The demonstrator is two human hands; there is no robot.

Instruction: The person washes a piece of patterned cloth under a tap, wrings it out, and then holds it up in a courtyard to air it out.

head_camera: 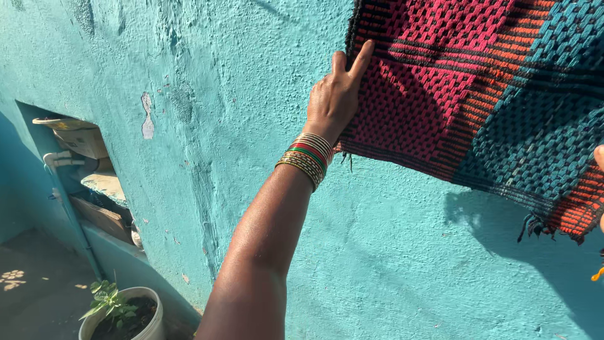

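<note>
Where the sun falls full on it, a rough turquoise plastered wall (207, 94) fills most of the view, with a chipped patch of bare plaster on its left part. Woven mat (478, 88), banded in crimson, orange and teal, hangs flat against the wall's upper right, its frayed lower corner dangling near the right edge and casting a shadow on the plaster below. Wall recess (88, 176) at lower left holds stacked cardboard and flat boards; contents otherwise unclear. White bucket (135, 315) with a small green plant stands on the ground at the wall's foot, bottom left.

Left hand (336, 94) reaches up, arm extended from the bottom centre; fingers pinch the mat's left edge, thumb and forefinger pressed over the weave, hand closed on the cloth. Stack of red, green and gold bangles (308, 157) circles the wrist, just below the mat's lower hem. Right hand (599, 157) shows only as a sliver at the right edge, touching the mat's lower right part; cannot tell its grip.
</note>
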